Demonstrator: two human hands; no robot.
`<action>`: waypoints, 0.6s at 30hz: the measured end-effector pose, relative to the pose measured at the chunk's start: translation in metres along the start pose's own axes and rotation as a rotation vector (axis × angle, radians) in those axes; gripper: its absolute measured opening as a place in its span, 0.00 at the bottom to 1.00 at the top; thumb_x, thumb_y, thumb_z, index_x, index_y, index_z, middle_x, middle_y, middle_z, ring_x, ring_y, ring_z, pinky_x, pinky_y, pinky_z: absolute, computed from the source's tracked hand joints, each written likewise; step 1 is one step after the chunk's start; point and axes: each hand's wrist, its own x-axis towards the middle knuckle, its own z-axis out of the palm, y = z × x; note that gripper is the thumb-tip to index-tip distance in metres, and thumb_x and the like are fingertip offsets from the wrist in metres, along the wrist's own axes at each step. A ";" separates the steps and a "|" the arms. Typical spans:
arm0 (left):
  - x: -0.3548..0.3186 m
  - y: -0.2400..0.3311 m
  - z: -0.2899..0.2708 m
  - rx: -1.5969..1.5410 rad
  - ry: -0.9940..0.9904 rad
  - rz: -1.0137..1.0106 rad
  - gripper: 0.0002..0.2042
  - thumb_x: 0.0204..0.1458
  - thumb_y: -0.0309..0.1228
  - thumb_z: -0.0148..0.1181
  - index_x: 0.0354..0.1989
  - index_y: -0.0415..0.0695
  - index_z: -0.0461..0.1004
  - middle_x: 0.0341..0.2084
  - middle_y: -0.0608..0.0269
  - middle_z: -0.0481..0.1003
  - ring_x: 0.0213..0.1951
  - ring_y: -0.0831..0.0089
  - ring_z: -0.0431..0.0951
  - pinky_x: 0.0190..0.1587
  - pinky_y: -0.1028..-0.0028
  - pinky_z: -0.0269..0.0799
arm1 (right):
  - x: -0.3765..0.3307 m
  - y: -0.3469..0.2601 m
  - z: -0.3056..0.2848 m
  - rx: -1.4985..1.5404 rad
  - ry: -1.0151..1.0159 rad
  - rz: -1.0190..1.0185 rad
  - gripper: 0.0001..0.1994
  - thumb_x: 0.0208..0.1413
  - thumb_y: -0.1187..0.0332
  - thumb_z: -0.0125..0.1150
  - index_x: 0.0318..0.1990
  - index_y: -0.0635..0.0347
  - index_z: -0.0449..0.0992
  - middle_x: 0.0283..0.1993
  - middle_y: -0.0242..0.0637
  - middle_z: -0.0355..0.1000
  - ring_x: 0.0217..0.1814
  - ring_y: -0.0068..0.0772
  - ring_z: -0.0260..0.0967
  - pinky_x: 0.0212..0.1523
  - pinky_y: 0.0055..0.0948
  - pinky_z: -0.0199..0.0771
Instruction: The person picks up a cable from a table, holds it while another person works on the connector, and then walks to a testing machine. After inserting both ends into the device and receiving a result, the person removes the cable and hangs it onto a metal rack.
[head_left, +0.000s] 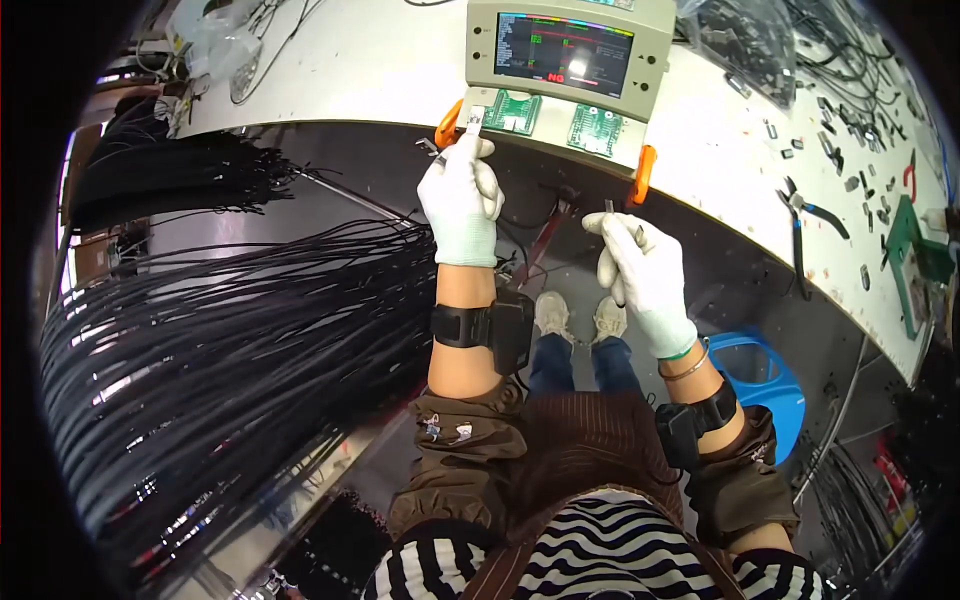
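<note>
My left hand [462,195], in a white glove, is at the front left of a grey test unit [655,45] with a lit screen. Its fingers are closed, with a small silver piece [475,117] at their tips beside a green circuit board [512,112]. Another small metal piece [428,147] shows at the left of that hand. Lower and to the right, my gloved right hand [640,265] is over the floor, off the table edge. Its thumb and fingers pinch a small dark plug-like piece [609,206]. A second green board [594,131] is on the unit's front ledge.
Orange clamps [643,176] [449,124] are at the table edge. Pliers [800,225], scattered small connectors [830,150] and a green fixture [903,265] occupy the white table's [740,190] right side. Black cables [250,300] hang at left. A blue bin [785,390] stands at right.
</note>
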 end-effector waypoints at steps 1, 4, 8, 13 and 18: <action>0.001 -0.001 -0.001 0.011 0.003 -0.038 0.10 0.53 0.31 0.50 0.26 0.35 0.69 0.04 0.68 0.59 0.03 0.81 0.52 0.06 0.80 0.46 | 0.004 0.000 0.002 0.012 -0.009 0.007 0.13 0.58 0.64 0.47 0.38 0.63 0.75 0.13 0.27 0.63 0.08 0.11 0.48 0.12 0.14 0.49; 0.002 -0.001 -0.002 0.002 -0.022 0.014 0.10 0.51 0.30 0.51 0.24 0.35 0.69 0.04 0.68 0.60 0.04 0.82 0.53 0.06 0.81 0.47 | 0.013 -0.002 0.006 0.035 -0.005 0.021 0.13 0.58 0.64 0.47 0.37 0.63 0.75 0.14 0.28 0.63 0.08 0.12 0.49 0.12 0.14 0.49; 0.007 0.000 0.001 -0.025 -0.016 -0.002 0.10 0.51 0.30 0.52 0.23 0.35 0.69 0.04 0.68 0.60 0.04 0.82 0.54 0.07 0.82 0.49 | 0.026 -0.002 0.017 0.098 0.028 0.039 0.13 0.59 0.64 0.46 0.36 0.65 0.73 0.15 0.30 0.65 0.09 0.13 0.51 0.11 0.14 0.50; 0.006 -0.001 0.007 -0.002 0.025 -0.020 0.10 0.51 0.30 0.52 0.23 0.35 0.69 0.04 0.68 0.60 0.04 0.83 0.54 0.07 0.82 0.48 | 0.036 0.003 0.028 0.230 0.134 0.003 0.14 0.59 0.64 0.44 0.35 0.67 0.72 0.16 0.33 0.66 0.09 0.15 0.52 0.11 0.15 0.51; 0.005 0.001 0.008 -0.031 -0.006 -0.041 0.10 0.51 0.31 0.52 0.23 0.36 0.69 0.04 0.68 0.60 0.04 0.83 0.53 0.07 0.82 0.47 | 0.040 0.003 0.034 0.265 0.135 -0.016 0.14 0.59 0.64 0.44 0.34 0.68 0.71 0.15 0.34 0.66 0.09 0.16 0.52 0.11 0.16 0.51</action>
